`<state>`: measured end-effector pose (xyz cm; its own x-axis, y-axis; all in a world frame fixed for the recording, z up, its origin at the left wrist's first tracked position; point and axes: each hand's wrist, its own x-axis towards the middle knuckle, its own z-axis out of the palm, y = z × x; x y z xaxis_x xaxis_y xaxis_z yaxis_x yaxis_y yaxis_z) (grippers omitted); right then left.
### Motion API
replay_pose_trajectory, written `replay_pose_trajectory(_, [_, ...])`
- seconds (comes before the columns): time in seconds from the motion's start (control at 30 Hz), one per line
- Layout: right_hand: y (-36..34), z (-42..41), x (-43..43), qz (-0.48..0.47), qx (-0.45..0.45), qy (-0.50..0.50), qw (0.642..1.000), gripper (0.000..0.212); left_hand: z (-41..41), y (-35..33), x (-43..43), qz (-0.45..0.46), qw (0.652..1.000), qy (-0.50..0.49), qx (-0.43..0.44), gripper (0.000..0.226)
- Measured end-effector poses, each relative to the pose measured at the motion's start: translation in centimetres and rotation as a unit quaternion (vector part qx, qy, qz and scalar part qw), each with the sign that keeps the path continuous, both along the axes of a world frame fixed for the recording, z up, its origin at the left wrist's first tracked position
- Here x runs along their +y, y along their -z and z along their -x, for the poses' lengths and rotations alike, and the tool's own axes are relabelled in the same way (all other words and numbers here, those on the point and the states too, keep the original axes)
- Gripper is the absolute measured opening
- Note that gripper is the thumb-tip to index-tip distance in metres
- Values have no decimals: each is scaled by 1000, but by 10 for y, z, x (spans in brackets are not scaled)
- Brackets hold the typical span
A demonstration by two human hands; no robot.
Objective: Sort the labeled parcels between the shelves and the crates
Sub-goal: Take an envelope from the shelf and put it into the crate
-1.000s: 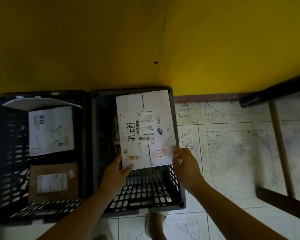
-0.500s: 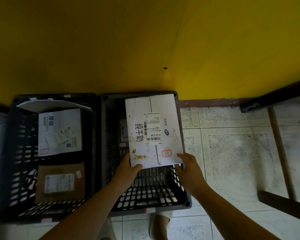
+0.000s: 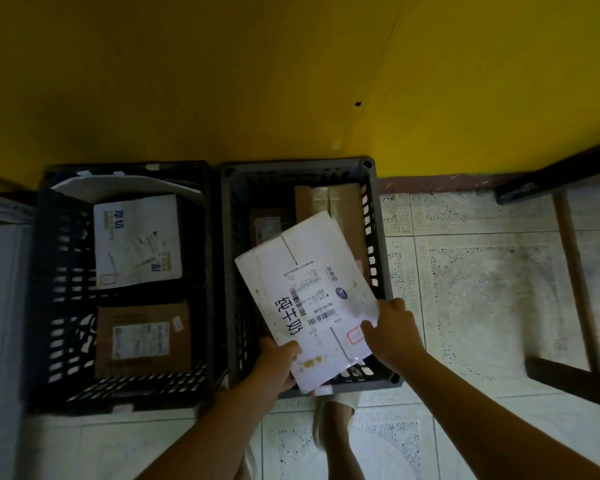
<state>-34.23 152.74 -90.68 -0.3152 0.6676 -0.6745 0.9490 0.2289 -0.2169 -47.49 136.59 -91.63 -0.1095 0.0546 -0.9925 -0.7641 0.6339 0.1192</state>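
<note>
I hold a flat white labeled parcel [image 3: 309, 299] with both hands over the right black crate [image 3: 378, 216]. The parcel is tilted, its far end swung left. My left hand [image 3: 279, 365] grips its near-left corner and my right hand [image 3: 392, 334] grips its near-right edge by a red-framed sticker. Under it, two brown cardboard parcels [image 3: 329, 202] lie at the crate's far end. The left black crate [image 3: 66, 306] holds a white printed parcel [image 3: 137, 240], a brown parcel with a label [image 3: 142, 337] and a white sheet at its far side.
A yellow wall [image 3: 291, 81] rises behind the crates. Patterned floor tiles [image 3: 482, 299] spread to the right, with a dark wooden frame [image 3: 575, 271] at the far right. My sandaled foot [image 3: 333, 420] stands just before the right crate. A pale shelf edge [image 3: 0, 209] shows at left.
The parcel has been drawn toward me and rotated so it lies askew over the crate's near half, uncovering the brown parcels at the far end. Both hands kept their grip.
</note>
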Motion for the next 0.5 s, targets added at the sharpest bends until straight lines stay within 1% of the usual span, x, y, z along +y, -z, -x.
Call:
replay_pose_trajectory(0.07, [3,6,0,4,39,24,999,45,-4,5,0,-2,998,-53,-15,50])
replay_pose_trajectory(0.13, [6,10,-1,18,50,50,997,47,-5,3,3,-9,999,-50,-7,47])
replay_pose_trajectory(0.23, [14,5,-11,59,44,65,995,45,9,-1,2,0,998,15,64,45])
replay_pose_trajectory(0.3, [18,3,-27,110,38,77,990,50,23,-3,-1,-8,994,39,104,49])
replay_pose_trajectory(0.37, [20,1,-48,156,34,89,983,53,34,0,-7,-25,985,88,144,57])
replay_pose_trajectory(0.43, [19,1,-62,166,40,123,978,50,39,1,-15,-30,975,154,160,59])
replay_pose_trajectory(0.5, [23,1,-65,157,46,139,977,48,39,1,-23,-15,966,203,162,61])
